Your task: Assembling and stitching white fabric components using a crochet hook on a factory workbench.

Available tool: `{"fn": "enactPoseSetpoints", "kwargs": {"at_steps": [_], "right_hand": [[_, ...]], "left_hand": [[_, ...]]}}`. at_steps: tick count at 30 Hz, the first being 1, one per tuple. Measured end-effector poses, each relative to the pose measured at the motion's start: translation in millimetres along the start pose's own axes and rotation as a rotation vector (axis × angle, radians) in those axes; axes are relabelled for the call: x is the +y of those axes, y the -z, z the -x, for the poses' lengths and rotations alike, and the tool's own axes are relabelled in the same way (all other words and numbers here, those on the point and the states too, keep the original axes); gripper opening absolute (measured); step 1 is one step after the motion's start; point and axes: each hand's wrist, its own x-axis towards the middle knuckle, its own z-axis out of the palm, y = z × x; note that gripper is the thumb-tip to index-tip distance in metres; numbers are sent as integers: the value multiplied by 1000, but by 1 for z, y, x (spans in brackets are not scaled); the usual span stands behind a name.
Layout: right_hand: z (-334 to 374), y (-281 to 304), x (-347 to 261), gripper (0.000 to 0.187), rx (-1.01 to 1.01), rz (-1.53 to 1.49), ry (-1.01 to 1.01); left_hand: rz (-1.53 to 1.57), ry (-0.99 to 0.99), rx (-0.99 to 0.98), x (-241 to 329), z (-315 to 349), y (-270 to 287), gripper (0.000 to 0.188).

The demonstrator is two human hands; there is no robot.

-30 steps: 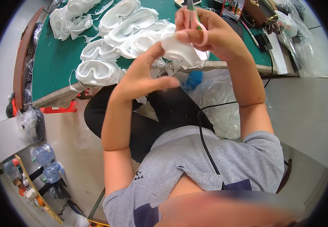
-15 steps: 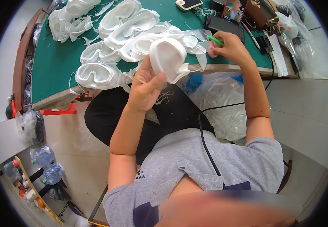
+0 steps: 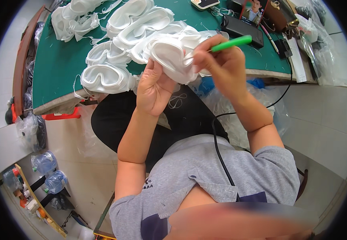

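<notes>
My left hand (image 3: 155, 89) is closed on the lower edge of a white goggle-shaped piece (image 3: 168, 58), its thumb in front. The piece is tilted up above my lap, just off the table's near edge. My right hand (image 3: 224, 68) pinches a thin tool with a bright green handle (image 3: 232, 43). The handle points away to the right. The tool's tip end is at the right side of the piece, partly hidden by my fingers and blurred. Behind it lie several more white goggle-shaped pieces (image 3: 108, 78) with straps, heaped on the green table (image 3: 61, 68).
A black box (image 3: 241, 31), a picture of a person (image 3: 255, 11) and a white pen-like stick (image 3: 269, 39) are at the back right. A black cable (image 3: 217, 140) crosses my shirt. Clear plastic bags (image 3: 233, 128) hang below the table edge. Loose threads lie on my dark trousers (image 3: 113, 116).
My right hand has come left and nearer with the green-handled tool, from the table's right side to the goggle-shaped piece. My left hand has tilted the piece and shifted slightly.
</notes>
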Motion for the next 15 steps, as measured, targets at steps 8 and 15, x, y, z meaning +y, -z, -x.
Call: {"fn": "enactPoseSetpoints", "kwargs": {"at_steps": [8, 15], "right_hand": [[6, -17, 26, 12, -111, 374, 394], [5, -15, 27, 17, -90, 562, 606]], "left_hand": [[-89, -171, 4, -6, 0, 10, 33], [-153, -267, 48, -9, -1, 11, 31]]}}
